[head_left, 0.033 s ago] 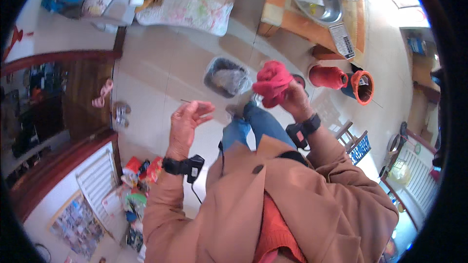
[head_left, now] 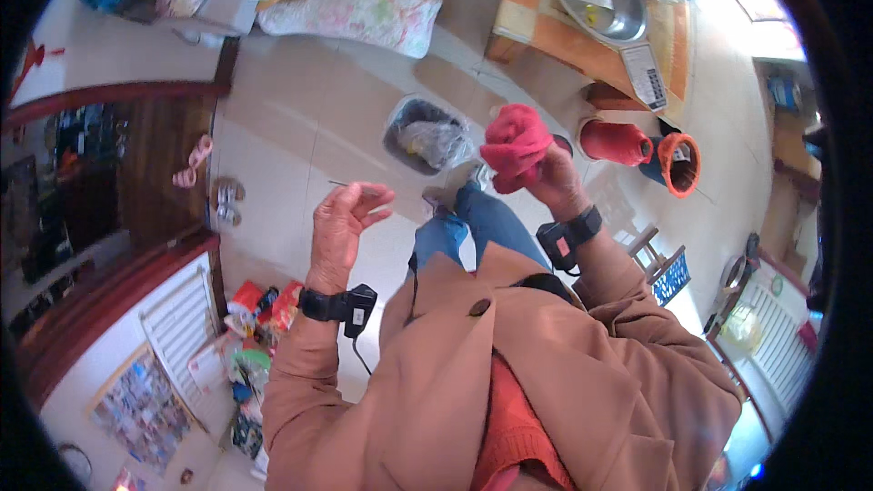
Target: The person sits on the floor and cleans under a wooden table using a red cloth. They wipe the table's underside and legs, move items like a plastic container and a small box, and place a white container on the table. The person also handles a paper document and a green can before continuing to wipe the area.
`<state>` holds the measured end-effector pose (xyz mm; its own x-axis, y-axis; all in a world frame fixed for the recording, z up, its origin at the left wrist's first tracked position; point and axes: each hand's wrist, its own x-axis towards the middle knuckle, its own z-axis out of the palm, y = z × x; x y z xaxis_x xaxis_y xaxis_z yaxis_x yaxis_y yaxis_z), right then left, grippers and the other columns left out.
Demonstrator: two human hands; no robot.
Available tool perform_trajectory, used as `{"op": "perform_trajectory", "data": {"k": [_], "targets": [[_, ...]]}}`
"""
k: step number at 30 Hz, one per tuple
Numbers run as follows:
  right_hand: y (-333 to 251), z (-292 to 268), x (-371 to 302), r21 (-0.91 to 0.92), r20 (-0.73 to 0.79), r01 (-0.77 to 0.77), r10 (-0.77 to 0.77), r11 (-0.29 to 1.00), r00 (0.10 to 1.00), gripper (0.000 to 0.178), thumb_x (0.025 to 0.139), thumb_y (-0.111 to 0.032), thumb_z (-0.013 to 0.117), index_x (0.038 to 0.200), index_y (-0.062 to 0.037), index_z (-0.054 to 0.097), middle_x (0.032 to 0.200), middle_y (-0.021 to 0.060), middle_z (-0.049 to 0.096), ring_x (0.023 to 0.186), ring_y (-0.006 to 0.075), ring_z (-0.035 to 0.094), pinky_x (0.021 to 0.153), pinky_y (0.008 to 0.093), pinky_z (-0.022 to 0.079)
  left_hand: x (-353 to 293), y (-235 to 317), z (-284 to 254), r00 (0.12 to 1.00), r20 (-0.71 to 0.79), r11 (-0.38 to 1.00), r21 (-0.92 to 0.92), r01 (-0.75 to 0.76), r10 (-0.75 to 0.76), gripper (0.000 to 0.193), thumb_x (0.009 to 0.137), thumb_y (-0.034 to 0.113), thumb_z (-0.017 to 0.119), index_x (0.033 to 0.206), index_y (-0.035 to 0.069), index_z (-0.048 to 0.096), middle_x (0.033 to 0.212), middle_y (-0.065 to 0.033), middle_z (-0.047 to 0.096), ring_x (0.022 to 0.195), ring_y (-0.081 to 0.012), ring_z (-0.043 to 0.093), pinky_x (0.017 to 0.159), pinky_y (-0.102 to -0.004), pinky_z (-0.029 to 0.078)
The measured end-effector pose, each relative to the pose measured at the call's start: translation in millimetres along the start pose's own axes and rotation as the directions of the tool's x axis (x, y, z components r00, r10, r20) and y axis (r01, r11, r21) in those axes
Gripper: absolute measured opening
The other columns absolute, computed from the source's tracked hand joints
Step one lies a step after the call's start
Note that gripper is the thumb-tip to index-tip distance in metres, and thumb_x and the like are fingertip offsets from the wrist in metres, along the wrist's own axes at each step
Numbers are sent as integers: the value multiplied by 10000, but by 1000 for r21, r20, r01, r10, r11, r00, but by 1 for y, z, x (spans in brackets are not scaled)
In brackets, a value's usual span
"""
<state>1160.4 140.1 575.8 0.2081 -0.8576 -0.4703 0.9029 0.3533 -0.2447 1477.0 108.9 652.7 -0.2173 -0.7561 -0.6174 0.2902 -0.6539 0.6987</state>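
Observation:
My right hand (head_left: 556, 184) is closed round a crumpled, soft pink-red bundle (head_left: 516, 141), held up in front of my legs. Whether it is yarn or cloth I cannot make out. To the left, my left hand (head_left: 350, 218) is raised with its fingers bent and close together. A thin dark stick (head_left: 338, 183) pokes out past its fingertips and appears pinched there; the rest of it is hidden. The two hands are apart, and each wrist wears a black strap with a small box.
A lined waste bin (head_left: 400, 141) with clear plastic stands before my feet. At the far right, a table (head_left: 532, 23) bears a metal basin (head_left: 627, 27). Near it are a red container (head_left: 609, 143) and an orange-rimmed bin (head_left: 680, 189). Slippers (head_left: 227, 202) lie by the doorway.
My left hand has shifted slightly left with the thin stick. My right hand and the pink-red bundle have moved a little to the right and up. The view has tilted slightly.

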Motion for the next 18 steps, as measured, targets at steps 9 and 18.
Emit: {"op": "perform_trajectory", "data": {"k": [9, 18], "targets": [[-30, 19, 30, -71, 150, -44, 54, 996, 987, 527, 841, -148, 549, 1326, -6, 397, 1273, 141, 518, 1142, 305, 527, 981, 472, 418, 35, 13, 15, 995, -47, 975, -201, -91, 83, 247, 906, 190, 561, 1064, 7, 613, 805, -124, 669, 751, -224, 666, 715, -356, 557], [-31, 14, 28, 94, -9, 276, -277, 957, 961, 563, 817, -106, 547, 1345, -34, 367, 1299, 146, 494, 1169, 311, 507, 1014, 479, 391, 68, 89, -100, 987, 126, 943, 330, 51, -98, 210, 929, 170, 524, 1026, 17, 629, 840, -58, 656, 774, -129, 629, 714, -278, 521]]}}
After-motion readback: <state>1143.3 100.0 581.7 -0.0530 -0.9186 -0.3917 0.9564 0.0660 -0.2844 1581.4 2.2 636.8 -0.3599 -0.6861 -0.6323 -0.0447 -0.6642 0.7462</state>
